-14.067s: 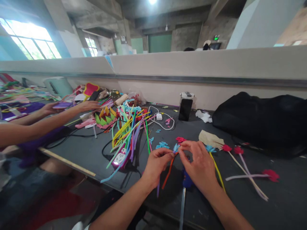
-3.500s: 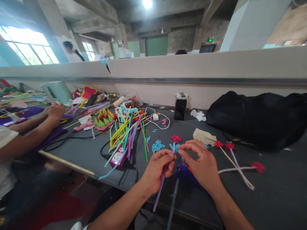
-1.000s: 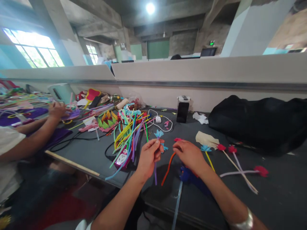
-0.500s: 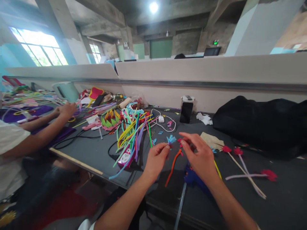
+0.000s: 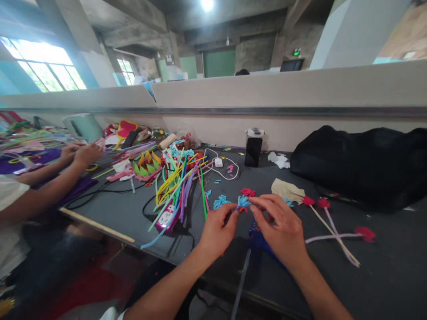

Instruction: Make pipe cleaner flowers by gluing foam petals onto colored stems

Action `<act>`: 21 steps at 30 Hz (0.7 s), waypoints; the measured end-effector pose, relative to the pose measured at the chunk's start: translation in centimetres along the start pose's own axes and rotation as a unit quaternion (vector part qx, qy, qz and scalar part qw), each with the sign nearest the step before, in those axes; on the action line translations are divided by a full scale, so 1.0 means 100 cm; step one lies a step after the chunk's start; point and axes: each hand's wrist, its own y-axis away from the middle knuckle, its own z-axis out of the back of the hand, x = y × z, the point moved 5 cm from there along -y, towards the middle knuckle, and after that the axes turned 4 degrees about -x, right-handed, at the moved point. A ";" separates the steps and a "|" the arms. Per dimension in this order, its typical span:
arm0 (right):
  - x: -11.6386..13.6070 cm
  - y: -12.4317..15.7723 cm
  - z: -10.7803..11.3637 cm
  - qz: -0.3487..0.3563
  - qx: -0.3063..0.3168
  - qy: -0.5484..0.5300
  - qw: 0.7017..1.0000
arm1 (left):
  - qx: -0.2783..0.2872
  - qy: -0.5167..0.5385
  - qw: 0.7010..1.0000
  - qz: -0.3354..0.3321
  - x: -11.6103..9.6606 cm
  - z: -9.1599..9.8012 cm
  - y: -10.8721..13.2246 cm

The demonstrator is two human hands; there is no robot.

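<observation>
My left hand pinches a small blue pipe-cleaner flower by its base, between thumb and fingertips. My right hand is closed at the flower's right edge, thumb and forefinger tips against its petals. Just behind the flower lies a pile of short red pieces. To its left is a pile of short blue pieces. Partly covered by my right hand and forearm, a blue glue gun rests on the table, and a long translucent stick extends from it past the front edge.
Pipe cleaners in many colours lie over a purple power strip. A phone stands upright at the back. Red flowers on stems and a black bag lie at right. Another person's hands work at left.
My right hand has come to the blue flower from the red pieces, and its fingertips now touch it. My left hand still holds the flower. The camera view has shifted slightly.
</observation>
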 end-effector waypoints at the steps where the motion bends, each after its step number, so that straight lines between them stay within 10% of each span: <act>1: -0.001 0.001 -0.001 -0.001 0.002 0.003 1.000 | 0.000 0.000 1.000 0.002 0.001 0.000 0.000; 21: 0.004 0.004 -0.006 0.081 0.021 0.075 0.994 | 0.012 -0.093 0.992 -0.088 0.001 0.001 0.005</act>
